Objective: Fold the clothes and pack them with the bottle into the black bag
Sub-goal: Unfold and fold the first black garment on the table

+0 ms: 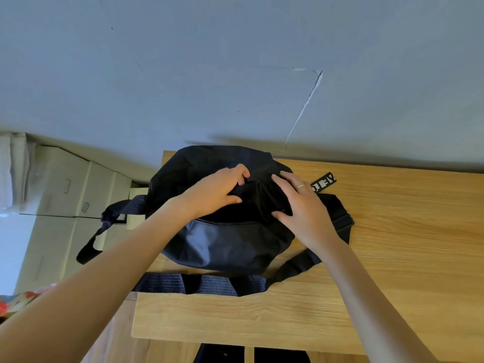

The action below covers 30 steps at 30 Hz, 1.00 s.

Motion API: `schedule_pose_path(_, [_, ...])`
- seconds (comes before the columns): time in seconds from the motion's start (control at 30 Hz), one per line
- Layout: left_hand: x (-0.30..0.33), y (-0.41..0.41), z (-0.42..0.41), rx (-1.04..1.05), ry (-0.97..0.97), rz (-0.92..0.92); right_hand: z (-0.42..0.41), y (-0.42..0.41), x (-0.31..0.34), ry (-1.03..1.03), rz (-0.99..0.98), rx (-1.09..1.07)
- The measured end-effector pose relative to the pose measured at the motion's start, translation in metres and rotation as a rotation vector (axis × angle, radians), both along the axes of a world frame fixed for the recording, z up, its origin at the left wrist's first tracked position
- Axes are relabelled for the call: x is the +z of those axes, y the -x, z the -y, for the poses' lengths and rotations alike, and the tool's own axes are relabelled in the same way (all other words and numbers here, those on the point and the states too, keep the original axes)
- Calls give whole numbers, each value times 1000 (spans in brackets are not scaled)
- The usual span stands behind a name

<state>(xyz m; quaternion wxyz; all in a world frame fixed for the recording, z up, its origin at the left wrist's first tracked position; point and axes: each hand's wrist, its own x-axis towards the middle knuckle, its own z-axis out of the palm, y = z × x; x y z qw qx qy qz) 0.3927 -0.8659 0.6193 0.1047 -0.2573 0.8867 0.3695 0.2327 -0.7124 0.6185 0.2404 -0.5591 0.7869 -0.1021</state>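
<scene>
Hands (262,197) atop black bag (230,244), fingers curled.

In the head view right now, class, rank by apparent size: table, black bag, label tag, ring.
1. table
2. black bag
3. label tag
4. ring
The gaps are wide, so nearness to the camera does not blur the order.

Black bag (230,242) on a light wood-grain table (392,258); beside the bag, a black-and-white tag (323,182); blue-grey wall (235,61).
</scene>
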Motion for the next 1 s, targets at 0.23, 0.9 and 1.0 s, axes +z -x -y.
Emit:
schedule_pose_path(0.23, [-11,7,1,-21,-74,-8,-2,-11,1,60,-27,-42])
schedule_pose_path(0.9, [-21,-3,5,-138,-516,95,-15,-1,-21,146,153,-142])
schedule_pose_path(1.0, [-23,-1,1,-198,-503,203,-15,0,-21,134,167,-148])
